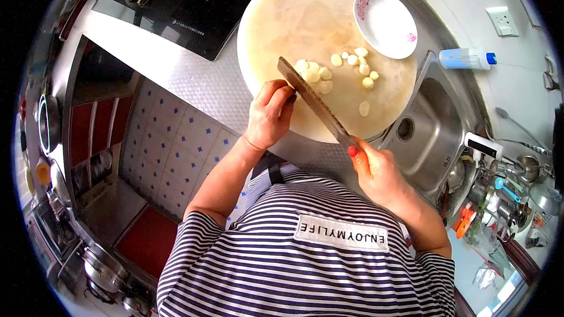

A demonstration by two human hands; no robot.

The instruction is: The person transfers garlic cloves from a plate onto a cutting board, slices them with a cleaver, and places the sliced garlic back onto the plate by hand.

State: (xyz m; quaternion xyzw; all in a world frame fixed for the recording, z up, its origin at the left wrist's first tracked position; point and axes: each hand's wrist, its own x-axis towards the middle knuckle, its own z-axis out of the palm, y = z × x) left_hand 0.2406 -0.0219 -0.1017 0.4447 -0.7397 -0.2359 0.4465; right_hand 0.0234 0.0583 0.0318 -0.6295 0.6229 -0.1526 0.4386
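My right hand is closed around the handle of a cleaver, its long dark blade running diagonally over a round cutting board. Close against the blade's left side, my left hand has its fingers curled on a garlic clove, which they mostly hide. Thin garlic slices lie just beyond the blade. Several whole peeled garlic cloves sit farther right, and a single slice rests apart near the right side of the board. A white bowl with pink flowers stands at the board's upper right.
A steel sink adjoins the board on the right, with a blue-capped container behind it. Utensils and pans crowd the far right. A black gas stove is at upper left, and a wall socket at upper right.
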